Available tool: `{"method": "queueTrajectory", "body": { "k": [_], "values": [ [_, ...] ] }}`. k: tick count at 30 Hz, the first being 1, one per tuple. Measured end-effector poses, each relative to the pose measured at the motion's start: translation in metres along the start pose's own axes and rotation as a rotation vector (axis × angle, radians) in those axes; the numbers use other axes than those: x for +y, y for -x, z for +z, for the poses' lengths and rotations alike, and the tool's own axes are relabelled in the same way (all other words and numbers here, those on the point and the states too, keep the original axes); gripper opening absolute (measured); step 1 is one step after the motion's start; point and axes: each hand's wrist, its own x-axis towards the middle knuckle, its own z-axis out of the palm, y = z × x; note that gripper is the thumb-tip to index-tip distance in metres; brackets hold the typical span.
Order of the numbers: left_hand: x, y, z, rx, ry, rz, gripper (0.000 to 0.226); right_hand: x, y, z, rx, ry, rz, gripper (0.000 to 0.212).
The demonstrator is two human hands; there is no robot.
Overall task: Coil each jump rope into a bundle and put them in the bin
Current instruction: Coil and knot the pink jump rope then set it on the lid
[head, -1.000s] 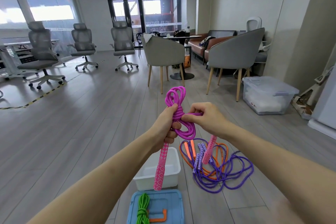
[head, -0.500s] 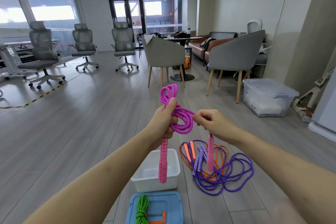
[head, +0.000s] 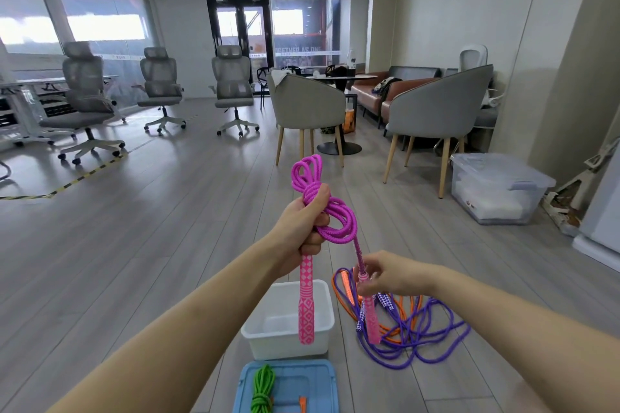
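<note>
Fingers of left hand (head: pixel 303 228) wrapped tight around pink jump rope (head: pixel 330 211), thumb up against coiled loops that stick out above fist. One pink patterned handle (head: pixel 306 298) hanging straight down from that fist, over white bin (head: pixel 268 335) on floor. Right hand (head: pixel 389 273) lower and to the right, fingertips pinching top of second pink handle (head: pixel 369 315), which dangles below on a short run of cord from the bundle. Purple jump rope (head: pixel 432 342) and orange jump rope (head: pixel 339 295) lying tangled together on grey floor just right of bin, under right hand. Blue lid (head: pixel 318 382) nearest, below bin, with green jump rope (head: pixel 263 389) bundled on it. Clear storage box (head: pixel 496 191) far right by wall.
</note>
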Motion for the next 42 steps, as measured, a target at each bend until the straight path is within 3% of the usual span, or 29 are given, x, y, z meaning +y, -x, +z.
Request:
{"method": "queueTrajectory", "body": {
  "k": [3, 5, 11, 16, 30, 36, 42],
  "values": [
    [0.003, 0.0, -0.001, -0.016, 0.043, 0.013, 0.032, 0.003, 0.0, 0.002, -0.02, 0.071, 0.046, 0.016],
    [0.004, 0.0, -0.003, -0.023, 0.046, 0.009, 0.034, 0.004, -0.001, 0.001, 0.056, -0.005, 0.086, 0.012],
    [0.002, -0.003, -0.006, -0.014, 0.035, -0.003, 0.033, -0.022, -0.008, -0.014, 0.506, -0.69, 0.145, 0.018],
    [-0.002, -0.004, -0.003, -0.006, -0.009, -0.018, 0.032, -0.049, -0.004, -0.022, 0.644, -1.069, 0.074, 0.02],
    [-0.004, -0.008, -0.002, -0.017, -0.13, 0.039, 0.032, -0.061, 0.008, -0.028, 0.695, -1.233, 0.077, 0.02],
    [-0.009, -0.008, 0.0, 0.087, -0.264, 0.129, 0.031, -0.064, 0.011, -0.029, 0.651, -1.341, 0.118, 0.019],
    [-0.014, -0.011, -0.001, 0.137, -0.375, 0.131, 0.035, -0.064, 0.011, -0.026, 0.623, -1.277, 0.124, 0.022]
  ]
}}
